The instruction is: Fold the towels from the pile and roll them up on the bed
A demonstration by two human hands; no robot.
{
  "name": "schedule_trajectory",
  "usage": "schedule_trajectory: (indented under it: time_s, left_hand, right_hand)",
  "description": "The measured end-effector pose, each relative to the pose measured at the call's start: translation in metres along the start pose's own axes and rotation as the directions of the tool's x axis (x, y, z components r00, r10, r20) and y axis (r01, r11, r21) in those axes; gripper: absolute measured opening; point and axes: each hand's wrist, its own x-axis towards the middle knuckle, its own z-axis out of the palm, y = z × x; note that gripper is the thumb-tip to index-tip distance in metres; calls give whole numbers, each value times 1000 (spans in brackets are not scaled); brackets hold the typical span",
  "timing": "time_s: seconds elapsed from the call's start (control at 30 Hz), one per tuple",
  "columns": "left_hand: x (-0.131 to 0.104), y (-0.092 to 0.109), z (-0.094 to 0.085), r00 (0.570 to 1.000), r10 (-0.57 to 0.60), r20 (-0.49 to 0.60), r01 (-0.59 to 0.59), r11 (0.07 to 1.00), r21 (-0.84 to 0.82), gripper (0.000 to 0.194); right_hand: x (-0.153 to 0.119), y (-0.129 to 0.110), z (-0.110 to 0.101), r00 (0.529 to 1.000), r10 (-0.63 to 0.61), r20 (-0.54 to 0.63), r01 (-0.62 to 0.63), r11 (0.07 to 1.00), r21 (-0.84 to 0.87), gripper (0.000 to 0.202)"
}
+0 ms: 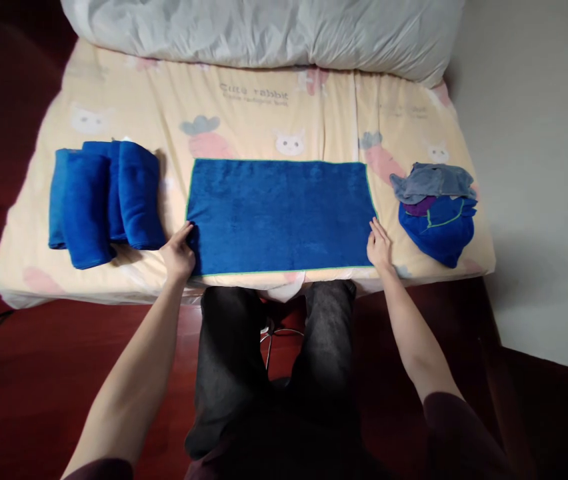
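Observation:
A blue towel [281, 217] with a thin green edge lies spread flat on the bed, its long sides running left to right. At its left edge, near the lower corner, rests my left hand [179, 253], fingers stretched and touching the cloth. My right hand [379, 245] touches the opposite edge, its fingers extended too. Several folded or rolled blue towels [87, 207] lie side by side to the left. On the right sits a crumpled heap of blue cloth [439, 230], with a grey cloth [434, 183] on top and a purple piece [419, 206] between.
The bed [264, 120] has a cream sheet with carrot and rabbit prints. A white quilt [264, 30] is bunched along its far side. A pale wall [539, 167] stands at the right. My legs are at the bed's near edge, with white cables on the red floor between them.

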Motion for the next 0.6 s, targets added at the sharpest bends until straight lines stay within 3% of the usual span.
schedule_trajectory:
  time_s: [0.23, 0.4, 0.5, 0.6]
  left_hand:
    - [-1, 8, -2, 996, -80, 33, 79, 997, 7, 51]
    - [12, 15, -6, 993, -79, 89, 76, 997, 33, 50]
    - [29, 42, 7, 992, -14, 123, 2, 995, 101, 53]
    - [48, 89, 48, 970, 144, 196, -172, 977, 129, 58]
  right_hand:
    - [-2, 10, 7, 997, -56, -44, 54, 998, -43, 53]
    - [9, 5, 4, 996, 53, -67, -60, 993, -104, 53]
    - [25, -33, 11, 999, 21, -34, -26, 989, -149, 57]
    - [44, -102, 43, 985, -134, 105, 141, 988, -60, 58]
